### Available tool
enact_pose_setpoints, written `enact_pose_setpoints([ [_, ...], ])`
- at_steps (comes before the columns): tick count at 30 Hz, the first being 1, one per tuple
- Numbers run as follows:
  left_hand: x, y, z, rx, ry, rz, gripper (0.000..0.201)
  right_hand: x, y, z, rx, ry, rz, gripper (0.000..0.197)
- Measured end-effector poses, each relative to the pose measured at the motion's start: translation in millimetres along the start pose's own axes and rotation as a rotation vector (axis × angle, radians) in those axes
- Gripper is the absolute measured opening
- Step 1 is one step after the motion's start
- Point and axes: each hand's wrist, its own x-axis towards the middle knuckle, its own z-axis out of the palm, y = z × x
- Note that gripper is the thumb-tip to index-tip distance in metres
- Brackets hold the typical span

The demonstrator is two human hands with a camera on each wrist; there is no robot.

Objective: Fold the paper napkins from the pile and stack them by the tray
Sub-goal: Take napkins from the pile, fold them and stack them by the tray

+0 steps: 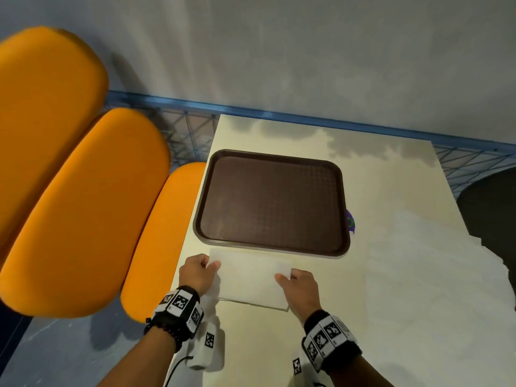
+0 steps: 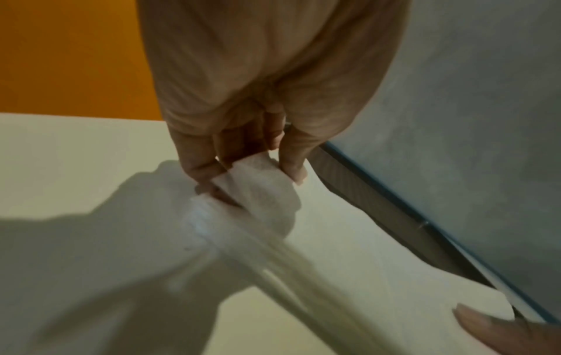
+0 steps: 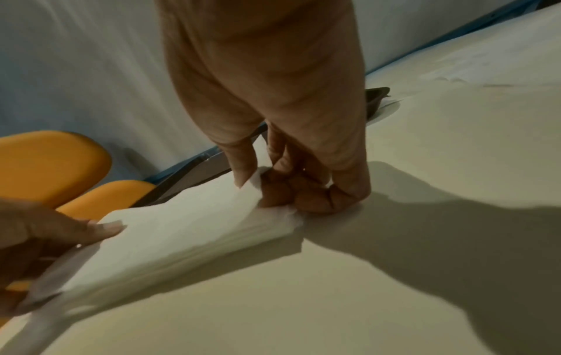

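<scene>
A white paper napkin [image 1: 248, 277] lies doubled over on the cream table just in front of the dark brown tray [image 1: 272, 201]. My left hand [image 1: 199, 270] pinches the napkin's left edge between thumb and fingers; the left wrist view shows that corner [image 2: 261, 182] bunched in the fingertips. My right hand [image 1: 297, 286] pinches the right edge, and the right wrist view shows the napkin [image 3: 188, 230] held between thumb and curled fingers there. A pile of flat white napkins [image 1: 435, 275] spreads over the table to the right of the tray.
Orange padded chair backs [image 1: 78, 208] stand close along the table's left side. A blue wire-mesh rail [image 1: 190, 135] runs behind the table against a grey wall. A small purple object [image 1: 350, 221] peeks out at the tray's right edge. A dark shape [image 1: 491, 208] sits at far right.
</scene>
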Motion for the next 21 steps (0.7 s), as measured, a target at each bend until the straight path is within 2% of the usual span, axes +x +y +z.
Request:
enact_pose_setpoints([
  [2,1,-1,3,0.029,0.021,0.026,0.031,0,0,4,-0.042,0.046,0.0,0.041],
  [8,2,0,2,0.051,0.042,0.045,0.03,9,6,9,-0.078,0.105,0.009,0.051],
  [12,-5,1,-2,0.05,0.115,0.087,0.03,0,-2,0,-0.118,0.159,-0.023,0.042],
  [13,-9,0,-3,0.099,0.16,0.146,0.035,-6,-2,-1,-0.135,0.198,-0.067,0.04],
  [15,-18,0,0,0.25,0.221,0.375,0.043,-20,-3,-1,-0.21,0.265,-0.286,0.028],
  [17,-28,4,10,0.332,0.135,0.639,0.042,-36,-11,12,-0.37,0.26,-0.587,0.018],
  [18,-31,5,17,0.356,0.043,0.706,0.04,-40,-15,22,-0.477,0.225,-0.721,0.02],
  [19,-33,5,24,0.38,-0.054,0.719,0.041,-42,-18,33,-0.562,0.152,-0.796,0.027],
  [21,-35,3,31,0.344,-0.183,0.586,0.046,-37,-16,50,-0.682,-0.03,-0.748,0.048],
])
